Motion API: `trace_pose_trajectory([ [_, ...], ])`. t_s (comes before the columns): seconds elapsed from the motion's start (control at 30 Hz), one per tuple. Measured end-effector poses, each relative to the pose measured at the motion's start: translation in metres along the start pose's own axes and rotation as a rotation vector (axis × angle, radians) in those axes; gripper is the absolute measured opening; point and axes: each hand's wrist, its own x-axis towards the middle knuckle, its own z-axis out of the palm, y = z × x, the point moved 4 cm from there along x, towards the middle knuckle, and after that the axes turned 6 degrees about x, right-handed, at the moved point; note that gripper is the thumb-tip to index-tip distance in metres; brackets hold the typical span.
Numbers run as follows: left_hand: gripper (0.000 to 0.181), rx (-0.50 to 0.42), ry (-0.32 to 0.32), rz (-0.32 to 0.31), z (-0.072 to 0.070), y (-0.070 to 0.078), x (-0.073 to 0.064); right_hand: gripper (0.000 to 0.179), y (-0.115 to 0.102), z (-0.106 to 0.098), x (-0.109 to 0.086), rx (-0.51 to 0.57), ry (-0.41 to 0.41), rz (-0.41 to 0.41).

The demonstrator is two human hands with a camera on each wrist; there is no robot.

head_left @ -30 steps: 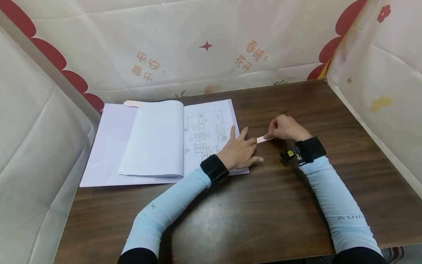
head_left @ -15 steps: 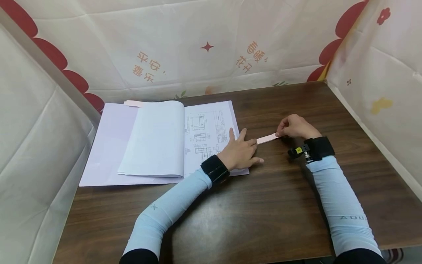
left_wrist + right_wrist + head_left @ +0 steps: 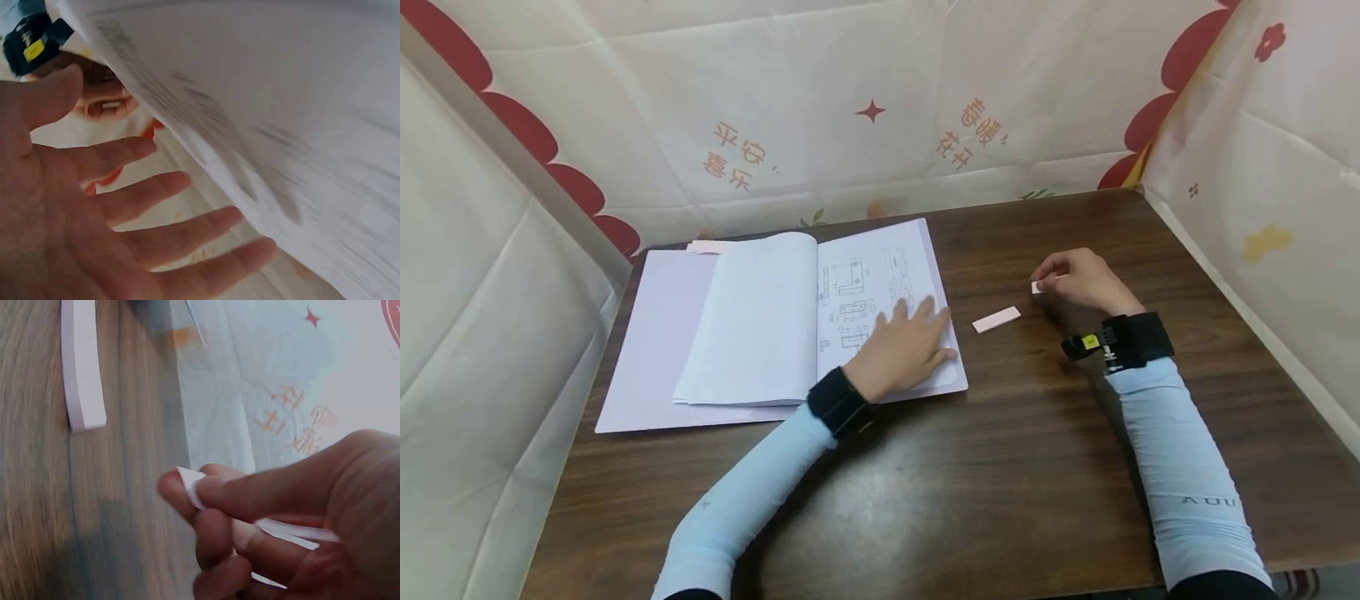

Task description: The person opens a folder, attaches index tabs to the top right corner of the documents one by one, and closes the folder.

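Note:
My left hand [image 3: 898, 350] lies over the right page [image 3: 880, 267] of an open lilac folder, its fingers spread and relaxed. That page carries line drawings. In the left wrist view its fingertips are near the sheet's edge [image 3: 250, 206]; whether they touch it I cannot tell. My right hand [image 3: 1084, 277] is above the table, right of the folder, pinching a thin pale sticky note strip [image 3: 191, 485] between thumb and fingers. A narrow pale pink sticky note pad [image 3: 996, 320] lies on the table between both hands, apart from them.
White turned pages [image 3: 752, 325] lie over the folder's left cover [image 3: 662, 333]. A pale pink strip [image 3: 707, 247] sticks out at their top. The brown wooden table [image 3: 1000, 467] is bordered by printed white cloth [image 3: 820, 100] behind and at the sides.
The right hand has moved right, and its strip has come apart from the pad. The left hand has let go of the pad and moved left onto the page. The folder has shifted slightly.

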Motion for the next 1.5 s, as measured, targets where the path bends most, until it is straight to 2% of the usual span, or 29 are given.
trace_pose_trajectory([
  [0.1,0.071,-0.019,0.015,-0.047,0.003,-0.019,-0.024,0.022,-0.013,0.005,0.002,0.005,0.060,0.000],
  [0.2,0.073,-0.046,0.016,-0.085,0.007,-0.031,-0.042,0.019,-0.029,0.014,0.003,0.009,0.093,-0.025],
  [0.37,0.074,-0.035,0.010,-0.098,0.014,-0.037,-0.056,0.009,-0.054,0.032,0.013,0.022,0.064,-0.123],
  [0.5,0.072,-0.028,0.003,-0.093,0.021,-0.039,-0.057,0.007,-0.070,0.044,0.038,0.017,0.034,-0.142],
  [0.63,0.069,-0.048,-0.026,-0.095,0.029,-0.043,-0.054,0.006,-0.082,0.058,0.077,0.024,0.031,-0.123],
  [0.83,0.063,-0.028,-0.091,-0.087,0.040,-0.045,-0.050,0.016,-0.088,0.079,0.128,0.161,0.018,-0.059],
  [1.0,0.063,-0.007,-0.104,-0.084,0.039,-0.043,-0.049,0.020,-0.088,0.087,0.157,0.257,0.049,0.033],
  [1.17,0.063,0.028,-0.105,-0.075,0.038,-0.043,-0.048,0.021,-0.090,0.097,0.172,0.314,0.027,0.094],
  [1.37,0.064,0.055,-0.106,-0.075,0.039,-0.043,-0.049,0.023,-0.096,0.104,0.180,0.247,0.046,0.175],
  [1.5,0.064,0.070,-0.112,-0.074,0.039,-0.045,-0.049,0.022,-0.103,0.106,0.177,0.244,0.080,0.200],
])
